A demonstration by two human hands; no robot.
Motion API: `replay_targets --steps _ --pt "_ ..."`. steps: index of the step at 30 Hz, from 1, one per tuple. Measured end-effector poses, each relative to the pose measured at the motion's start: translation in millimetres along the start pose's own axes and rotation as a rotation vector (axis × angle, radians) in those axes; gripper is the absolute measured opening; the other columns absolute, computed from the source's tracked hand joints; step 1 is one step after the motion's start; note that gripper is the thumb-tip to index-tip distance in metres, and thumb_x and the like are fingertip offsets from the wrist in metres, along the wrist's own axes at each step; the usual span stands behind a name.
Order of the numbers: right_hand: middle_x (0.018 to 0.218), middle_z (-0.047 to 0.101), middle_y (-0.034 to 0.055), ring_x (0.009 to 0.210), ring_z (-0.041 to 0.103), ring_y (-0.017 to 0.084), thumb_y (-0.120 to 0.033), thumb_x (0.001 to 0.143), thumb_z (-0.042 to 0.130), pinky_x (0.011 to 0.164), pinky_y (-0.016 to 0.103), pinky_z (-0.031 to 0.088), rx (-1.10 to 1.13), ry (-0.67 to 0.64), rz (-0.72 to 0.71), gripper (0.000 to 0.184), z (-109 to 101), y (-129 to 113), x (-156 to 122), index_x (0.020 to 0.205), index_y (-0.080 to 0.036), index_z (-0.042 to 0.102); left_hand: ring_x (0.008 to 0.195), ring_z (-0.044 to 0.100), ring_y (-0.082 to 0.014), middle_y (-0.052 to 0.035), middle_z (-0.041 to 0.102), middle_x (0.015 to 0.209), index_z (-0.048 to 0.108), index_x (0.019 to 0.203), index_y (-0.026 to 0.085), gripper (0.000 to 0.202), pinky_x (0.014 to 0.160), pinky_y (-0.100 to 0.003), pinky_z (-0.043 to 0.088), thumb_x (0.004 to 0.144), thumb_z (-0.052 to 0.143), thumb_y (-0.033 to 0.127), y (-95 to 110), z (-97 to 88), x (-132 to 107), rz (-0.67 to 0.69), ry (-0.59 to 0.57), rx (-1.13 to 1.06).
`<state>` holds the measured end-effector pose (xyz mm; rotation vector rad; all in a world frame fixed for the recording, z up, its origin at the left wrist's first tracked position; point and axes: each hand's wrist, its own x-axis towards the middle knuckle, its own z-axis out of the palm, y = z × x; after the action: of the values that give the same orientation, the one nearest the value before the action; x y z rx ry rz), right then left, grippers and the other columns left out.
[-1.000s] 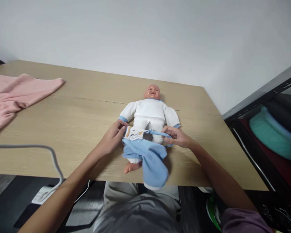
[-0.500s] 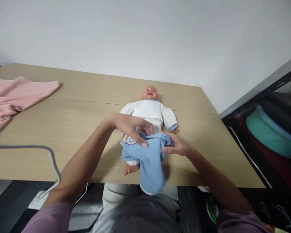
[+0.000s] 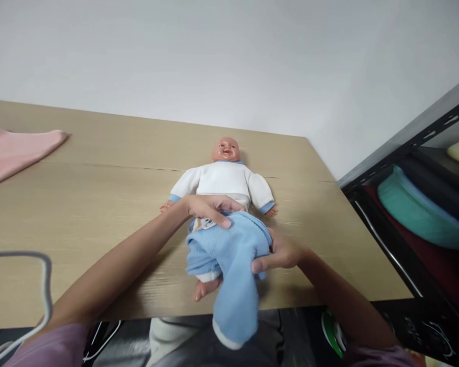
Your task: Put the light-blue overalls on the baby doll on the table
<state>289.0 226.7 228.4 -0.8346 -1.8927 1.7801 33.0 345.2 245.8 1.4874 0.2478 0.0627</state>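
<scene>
A baby doll [image 3: 226,149] lies on its back on the table, dressed in a white top [image 3: 222,179] with blue cuffs. Fuzzy blue pants [image 3: 233,244] are on one of its legs, with a bare foot [image 3: 206,289] showing below the white-trimmed cuff. The other pant leg hangs over the table's front edge. My left hand [image 3: 216,209] pinches the waistband, thumb outside and fingers inside. On the other side, my right hand [image 3: 279,251] grips the pants' side, thumb on top and fingers hidden in the cloth. The doll's other leg is hidden.
A pink garment [image 3: 21,150] lies on the table [image 3: 110,193] at the left. A grey-white cable [image 3: 46,285] loops near my left forearm. To the right stands a black metal shelf [image 3: 390,153] holding a teal item [image 3: 424,209].
My right hand has moved lower along the blue pants, and the waistband is spread wider. The hanging pant leg sits lower in view. My view has shifted slightly.
</scene>
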Motion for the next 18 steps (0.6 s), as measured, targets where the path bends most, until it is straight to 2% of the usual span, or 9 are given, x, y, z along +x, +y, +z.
replay_targets --steps 2,4,6,8,10,12,15,18 --pt "0.097 0.075 0.0024 0.085 0.071 0.021 -0.066 0.079 0.096 0.081 0.034 0.064 0.111 0.043 0.013 0.058 -5 11 -1 0.112 -0.023 0.076 0.08 0.076 -0.0281 -0.009 0.084 0.099 0.088 0.11 0.023 0.066 0.065 -0.033 0.061 0.063 0.106 0.066 -5 -2.3 -3 -0.011 -0.04 -0.051" --pt "0.093 0.071 0.0014 0.082 0.068 0.02 -0.069 0.075 0.098 0.079 0.034 0.062 0.202 0.142 0.026 0.061 -11 22 -2 0.108 -0.023 0.075 0.083 0.077 -0.0288 -0.0081 0.085 0.101 0.087 0.112 0.023 0.067 0.066 -0.033 0.062 0.06 0.109 0.059 -8 -3.4 -5 -0.032 -0.047 -0.055" --pt "0.091 0.07 0.001 0.081 0.067 0.02 -0.071 0.074 0.098 0.078 0.033 0.061 0.28 0.227 0.053 0.063 -16 30 -3 0.107 -0.023 0.074 0.088 0.079 -0.029 -0.0062 0.086 0.104 0.087 0.113 0.024 0.06 0.074 -0.034 0.065 0.064 0.108 0.051 -9 -2.8 -7 -0.057 -0.044 -0.031" --pt "0.093 0.071 0.0018 0.082 0.068 0.02 -0.072 0.074 0.097 0.079 0.033 0.061 0.322 0.235 0.091 0.065 -19 32 -4 0.109 -0.022 0.074 0.094 0.08 -0.0293 -0.0047 0.086 0.108 0.086 0.116 0.025 0.053 0.082 -0.035 0.066 0.071 0.105 0.047 -11 -1.3 -7 -0.075 -0.047 -0.029" --pt "0.101 0.074 0.0033 0.088 0.07 0.02 -0.072 0.077 0.095 0.083 0.033 0.061 0.3 0.147 0.137 0.067 -22 28 -5 0.117 -0.022 0.076 0.099 0.08 -0.0297 -0.0049 0.086 0.111 0.085 0.119 0.026 0.051 0.085 -0.036 0.067 0.077 0.101 0.047 -14 -0.4 -5 -0.06 -0.023 -0.062" --pt "0.11 0.076 0.0045 0.096 0.072 0.022 -0.069 0.079 0.095 0.089 0.033 0.061 0.225 0.001 0.17 0.07 -23 20 -7 0.125 -0.02 0.076 0.1 0.08 -0.0283 -0.0067 0.086 0.112 0.083 0.121 0.023 0.05 0.086 -0.035 0.066 0.081 0.099 0.049 -18 -0.7 -4 0.007 0.027 -0.095" --pt "0.123 0.077 0.0077 0.113 0.072 0.026 -0.063 0.073 0.101 0.097 0.034 0.061 0.097 -0.193 0.201 0.08 -23 9 -9 0.133 -0.019 0.075 0.099 0.078 -0.0236 -0.008 0.085 0.111 0.081 0.119 0.018 0.045 0.089 -0.029 0.064 0.088 0.095 0.048 -23 -2.7 -3 0.077 0.024 -0.115" --pt "0.129 0.077 0.0082 0.11 0.071 0.024 -0.057 0.073 0.103 0.095 0.033 0.061 0.11 -0.185 0.181 0.082 -21 12 -10 0.14 -0.02 0.072 0.106 0.078 -0.0229 -0.008 0.084 0.121 0.08 0.127 0.019 0.048 0.095 -0.027 0.061 0.091 0.093 0.047 -24 -4.6 -3 0.056 -0.051 -0.095"
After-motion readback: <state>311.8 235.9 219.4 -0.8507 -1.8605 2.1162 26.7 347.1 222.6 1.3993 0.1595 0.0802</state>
